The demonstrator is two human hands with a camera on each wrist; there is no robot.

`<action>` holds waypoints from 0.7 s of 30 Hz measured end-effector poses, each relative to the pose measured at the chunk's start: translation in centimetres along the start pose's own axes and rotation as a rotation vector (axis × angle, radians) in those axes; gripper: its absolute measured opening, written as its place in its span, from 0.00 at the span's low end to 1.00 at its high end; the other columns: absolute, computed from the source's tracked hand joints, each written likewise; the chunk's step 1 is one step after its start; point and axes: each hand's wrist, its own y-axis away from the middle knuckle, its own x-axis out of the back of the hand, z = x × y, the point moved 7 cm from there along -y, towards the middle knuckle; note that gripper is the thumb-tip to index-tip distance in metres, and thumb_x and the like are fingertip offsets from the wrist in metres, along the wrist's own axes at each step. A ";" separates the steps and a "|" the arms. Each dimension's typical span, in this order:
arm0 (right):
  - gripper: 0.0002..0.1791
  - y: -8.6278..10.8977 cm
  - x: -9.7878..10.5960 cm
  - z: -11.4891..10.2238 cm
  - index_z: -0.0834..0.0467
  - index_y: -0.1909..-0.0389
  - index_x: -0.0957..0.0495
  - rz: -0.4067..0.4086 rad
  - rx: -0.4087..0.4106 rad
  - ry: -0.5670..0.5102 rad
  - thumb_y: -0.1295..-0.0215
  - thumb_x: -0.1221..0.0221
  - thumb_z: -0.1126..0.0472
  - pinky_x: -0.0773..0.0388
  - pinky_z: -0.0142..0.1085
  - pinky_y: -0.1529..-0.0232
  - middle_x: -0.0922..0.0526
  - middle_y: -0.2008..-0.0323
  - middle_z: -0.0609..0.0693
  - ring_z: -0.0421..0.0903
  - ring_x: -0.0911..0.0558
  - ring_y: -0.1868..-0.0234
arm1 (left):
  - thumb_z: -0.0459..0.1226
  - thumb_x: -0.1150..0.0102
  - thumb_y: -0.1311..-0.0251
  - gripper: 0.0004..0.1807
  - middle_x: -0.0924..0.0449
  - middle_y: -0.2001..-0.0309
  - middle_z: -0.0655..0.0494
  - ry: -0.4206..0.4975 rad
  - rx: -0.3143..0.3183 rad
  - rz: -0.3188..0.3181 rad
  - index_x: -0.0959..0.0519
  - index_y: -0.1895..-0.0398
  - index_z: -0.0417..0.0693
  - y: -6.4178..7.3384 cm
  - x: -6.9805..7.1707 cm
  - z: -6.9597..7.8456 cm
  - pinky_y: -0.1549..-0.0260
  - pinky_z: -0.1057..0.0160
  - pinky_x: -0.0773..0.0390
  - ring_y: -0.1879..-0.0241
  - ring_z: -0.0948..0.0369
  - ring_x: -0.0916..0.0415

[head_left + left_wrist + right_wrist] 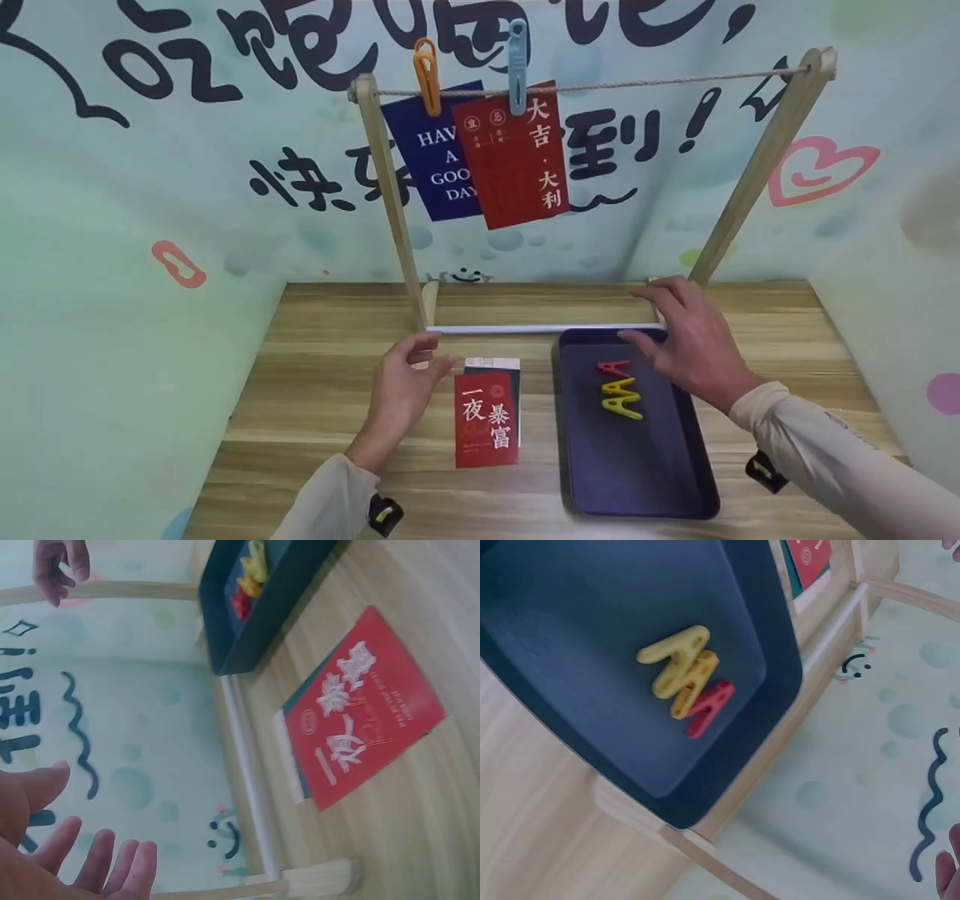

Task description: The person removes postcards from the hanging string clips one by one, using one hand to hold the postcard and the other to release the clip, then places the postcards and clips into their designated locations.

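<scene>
The red card (486, 439) lettered 一夜暴富 lies on the counter (322, 405) beside the left hand (405, 384). Fingers relaxed, it and the right hand (696, 339), near the tray (637, 472), hold nothing. From the rope (660, 80) hangs a 大吉·大利 card (510, 176), overlapping a blue card (420, 142) showing "HAV A GOO DAY".

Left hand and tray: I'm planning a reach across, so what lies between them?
From the left hand, the head view shows a red card partly covering at least one other card, then bare tabletop up to the tray.
</scene>
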 end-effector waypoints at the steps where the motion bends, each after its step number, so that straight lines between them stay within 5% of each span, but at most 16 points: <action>1: 0.33 -0.3 0.1 -0.2 0.63 0.45 0.22 -0.002 0.008 0.000 0.52 0.22 0.59 0.21 0.50 0.54 0.21 0.51 0.61 0.57 0.22 0.52 | 0.37 0.33 0.38 0.20 0.19 0.43 0.47 0.000 -0.002 0.001 0.21 0.42 0.46 -0.1 0.1 0.2 0.44 0.55 0.18 0.42 0.50 0.23; 21: 0.28 -6.0 4.0 -2.8 0.63 0.45 0.22 0.049 0.120 0.022 0.46 0.26 0.59 0.29 0.48 0.52 0.22 0.52 0.62 0.59 0.25 0.49 | 0.40 0.30 0.40 0.27 0.21 0.40 0.46 0.086 -0.087 -0.006 0.24 0.37 0.48 -1.8 2.3 6.8 0.41 0.55 0.19 0.40 0.51 0.23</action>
